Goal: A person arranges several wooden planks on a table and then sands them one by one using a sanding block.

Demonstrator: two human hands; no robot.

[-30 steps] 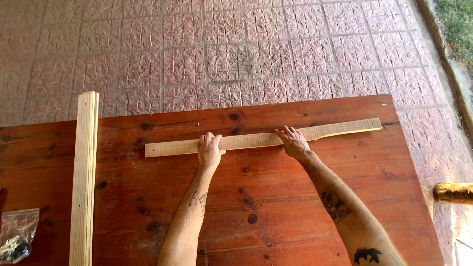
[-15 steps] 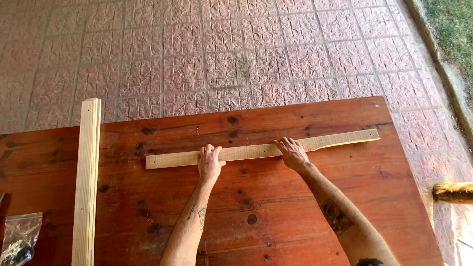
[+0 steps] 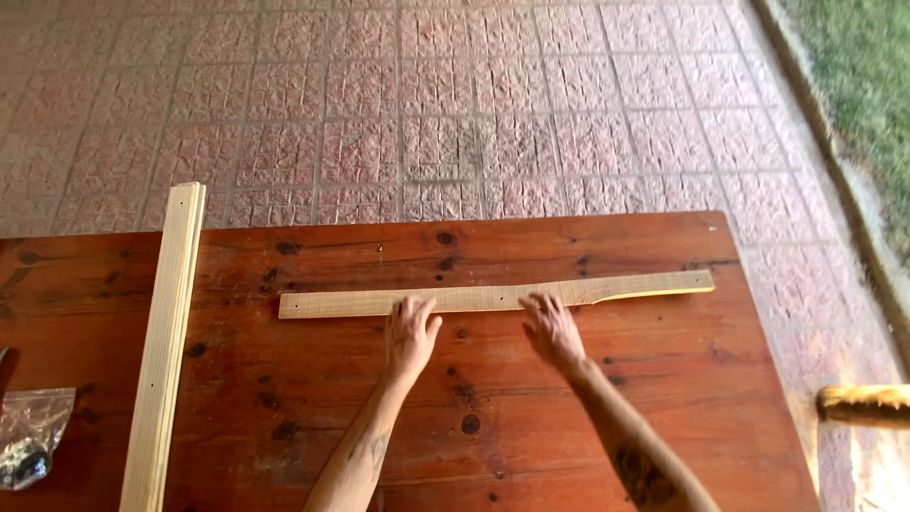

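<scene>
A thin pale wooden slat (image 3: 474, 300) lies flat across the far half of a reddish-brown wooden table (image 3: 664, 398), its right end irregular and narrowed. My left hand (image 3: 409, 332) rests palm down on the table with its fingertips touching the slat's near edge at the middle. My right hand (image 3: 552, 327) lies a little to the right, fingers spread, fingertips likewise on the slat's near edge. Neither hand grips anything.
A long pale wooden batten (image 3: 163, 351) lies lengthwise near the table's left side, overhanging the far edge. A crumpled clear plastic bag (image 3: 30, 446) sits at the near left. A yellowish wooden handle (image 3: 864, 403) pokes in at the right. Beyond lies paved floor (image 3: 427, 114) and grass (image 3: 863, 85).
Both hands have slid back toward me, from lying on top of the slat to touching only its near edge. The view has tilted so the table sits lower in frame.
</scene>
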